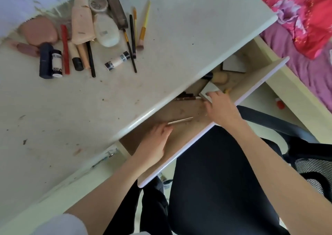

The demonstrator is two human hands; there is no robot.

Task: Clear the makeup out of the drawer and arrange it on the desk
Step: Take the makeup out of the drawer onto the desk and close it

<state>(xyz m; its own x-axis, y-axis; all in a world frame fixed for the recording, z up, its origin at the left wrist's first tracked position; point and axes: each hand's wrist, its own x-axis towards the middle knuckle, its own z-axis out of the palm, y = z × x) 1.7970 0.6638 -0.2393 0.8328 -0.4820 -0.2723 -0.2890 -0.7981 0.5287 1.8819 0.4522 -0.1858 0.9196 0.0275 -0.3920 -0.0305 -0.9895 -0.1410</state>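
Head view: in the open drawer (186,150) we are pinching a thin, light, stiff stick (180,121) at its near end with our left hand (154,141), while our right hand (221,109) is curling round a flat, probably slippery white box (209,90).

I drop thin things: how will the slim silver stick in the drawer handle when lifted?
The slim silver stick looks rigid and probably light. Being narrow and lying flat on the drawer floor, it may roll or slip from the left hand fingertips.
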